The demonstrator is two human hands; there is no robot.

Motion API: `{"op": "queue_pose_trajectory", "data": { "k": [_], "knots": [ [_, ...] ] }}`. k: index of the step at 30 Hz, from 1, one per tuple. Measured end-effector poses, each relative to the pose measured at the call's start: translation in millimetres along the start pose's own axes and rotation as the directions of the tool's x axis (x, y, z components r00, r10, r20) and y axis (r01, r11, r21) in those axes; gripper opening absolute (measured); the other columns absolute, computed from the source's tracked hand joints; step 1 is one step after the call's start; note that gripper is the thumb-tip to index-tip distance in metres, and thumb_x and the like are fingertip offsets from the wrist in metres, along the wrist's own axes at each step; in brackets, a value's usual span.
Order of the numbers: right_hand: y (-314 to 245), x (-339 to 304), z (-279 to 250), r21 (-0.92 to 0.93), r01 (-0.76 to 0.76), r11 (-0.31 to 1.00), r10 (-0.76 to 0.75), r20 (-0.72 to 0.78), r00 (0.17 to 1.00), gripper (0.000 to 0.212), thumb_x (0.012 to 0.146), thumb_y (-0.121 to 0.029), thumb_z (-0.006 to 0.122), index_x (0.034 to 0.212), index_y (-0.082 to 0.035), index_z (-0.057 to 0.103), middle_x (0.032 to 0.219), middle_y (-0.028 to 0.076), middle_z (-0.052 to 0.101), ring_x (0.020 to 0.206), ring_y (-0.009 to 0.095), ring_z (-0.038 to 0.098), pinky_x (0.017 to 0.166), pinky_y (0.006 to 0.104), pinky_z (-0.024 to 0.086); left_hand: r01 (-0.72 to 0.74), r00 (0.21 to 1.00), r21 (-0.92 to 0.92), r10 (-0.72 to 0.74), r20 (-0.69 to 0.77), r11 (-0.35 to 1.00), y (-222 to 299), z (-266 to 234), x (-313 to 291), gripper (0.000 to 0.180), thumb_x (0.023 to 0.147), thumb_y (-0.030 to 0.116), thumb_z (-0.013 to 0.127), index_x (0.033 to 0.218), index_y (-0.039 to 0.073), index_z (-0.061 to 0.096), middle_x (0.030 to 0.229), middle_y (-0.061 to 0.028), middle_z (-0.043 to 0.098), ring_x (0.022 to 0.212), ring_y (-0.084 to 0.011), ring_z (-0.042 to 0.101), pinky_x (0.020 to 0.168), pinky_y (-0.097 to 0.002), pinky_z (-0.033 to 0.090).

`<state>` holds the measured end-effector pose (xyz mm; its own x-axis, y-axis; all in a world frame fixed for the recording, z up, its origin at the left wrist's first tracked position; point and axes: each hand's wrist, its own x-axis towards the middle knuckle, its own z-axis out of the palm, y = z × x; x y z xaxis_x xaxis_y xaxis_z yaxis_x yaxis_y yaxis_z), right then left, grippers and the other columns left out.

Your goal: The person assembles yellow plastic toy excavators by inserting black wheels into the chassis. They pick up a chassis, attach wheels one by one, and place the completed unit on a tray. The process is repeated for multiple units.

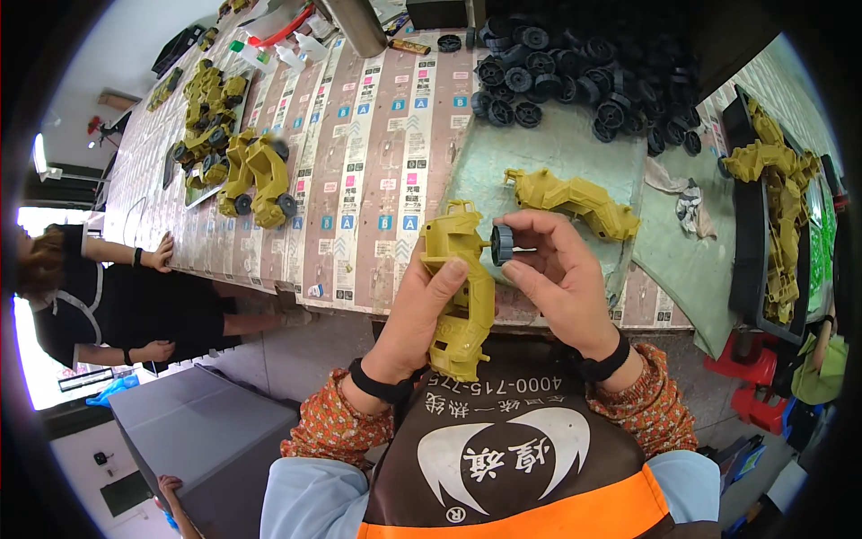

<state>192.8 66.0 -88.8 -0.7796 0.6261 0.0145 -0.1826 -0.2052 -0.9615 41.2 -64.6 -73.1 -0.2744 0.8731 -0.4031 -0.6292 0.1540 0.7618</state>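
Note:
An olive-yellow plastic toy vehicle body (469, 310) is gripped in my left hand (409, 314), the thumb lying across its side. Between the thumb and fingers of my right hand (566, 278) is a small black toy wheel (502, 244), held beside a peg near the body's upper end. Whether wheel and peg touch, I cannot tell. A second yellow toy body (575, 199), with no wheels showing, lies on the green mat (480, 171) just beyond my hands. Past it rises a large heap of black wheels (561, 67).
Several yellow bodies with wheels (256, 180) stand at the left of the patterned table (359, 162). A black tray (754, 242) of yellow bodies is at the right, near a crumpled cloth (691, 207). A metal post (355, 27) stands at the back; another person (126, 301) is at the left edge.

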Motion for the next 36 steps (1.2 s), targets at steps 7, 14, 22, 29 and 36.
{"op": "queue_pose_trajectory", "data": {
  "k": [7,14,22,29,36],
  "knots": [
    [8,0,-5,0.197,-0.058,0.979,0.051,0.041,0.998,0.044,0.095,0.005,0.063,0.137,-0.002,0.05,0.136,0.008,0.058,0.124,0.017,0.058,0.109,0.0332,0.047,-0.067,0.995,0.18,0.078,-0.057,0.981,-1,8,-4,0.059,0.101,0.027,0.069,0.145,0.007,0.035,0.123,-0.0053,0.058,0.106,-0.012,0.061,0.088,-0.0295,0.056],
    [8,-1,-5,0.148,-0.041,0.988,0.035,0.04,0.999,0.044,0.095,0.006,0.064,0.136,-0.001,0.051,0.134,0.008,0.058,0.122,0.017,0.059,0.107,0.0327,0.049,-0.097,0.992,0.229,0.111,-0.053,0.969,-5,8,-5,0.058,0.101,0.025,0.069,0.145,0.007,0.035,0.125,-0.0059,0.057,0.109,-0.013,0.061,0.09,-0.0303,0.056],
    [5,-5,-4,-0.124,0.064,0.99,-0.064,0.005,0.998,0.039,0.09,0.007,0.069,0.128,0.0,0.064,0.121,0.007,0.064,0.109,0.017,0.067,0.096,0.0299,0.056,-0.147,0.989,0.273,0.139,0.048,0.951,-12,3,-6,0.063,0.102,0.023,0.067,0.149,0.006,0.028,0.132,-0.0071,0.052,0.119,-0.0139,0.055,0.099,-0.0321,0.05],
    [-3,-11,-7,-0.126,-0.032,0.991,0.032,0.0,0.999,0.035,0.09,0.005,0.071,0.125,0.001,0.066,0.118,0.006,0.065,0.11,0.015,0.066,0.093,0.0275,0.056,0.024,0.998,0.213,-0.035,0.052,0.977,-2,-4,-8,0.062,0.105,0.032,0.063,0.151,0.006,0.029,0.128,-0.0063,0.055,0.113,-0.0125,0.058,0.094,-0.0306,0.053],
    [-7,-3,-14,0.219,-0.266,0.939,0.263,0.04,0.964,0.028,0.091,0.001,0.074,0.117,-0.003,0.064,0.107,0.003,0.065,0.09,0.009,0.063,0.079,0.0238,0.055,0.126,0.982,0.117,-0.14,0.125,0.985,2,-2,-10,0.062,0.104,0.039,0.062,0.149,0.008,0.034,0.122,-0.0044,0.059,0.106,-0.0113,0.063,0.086,-0.0285,0.057]
  ]
}}
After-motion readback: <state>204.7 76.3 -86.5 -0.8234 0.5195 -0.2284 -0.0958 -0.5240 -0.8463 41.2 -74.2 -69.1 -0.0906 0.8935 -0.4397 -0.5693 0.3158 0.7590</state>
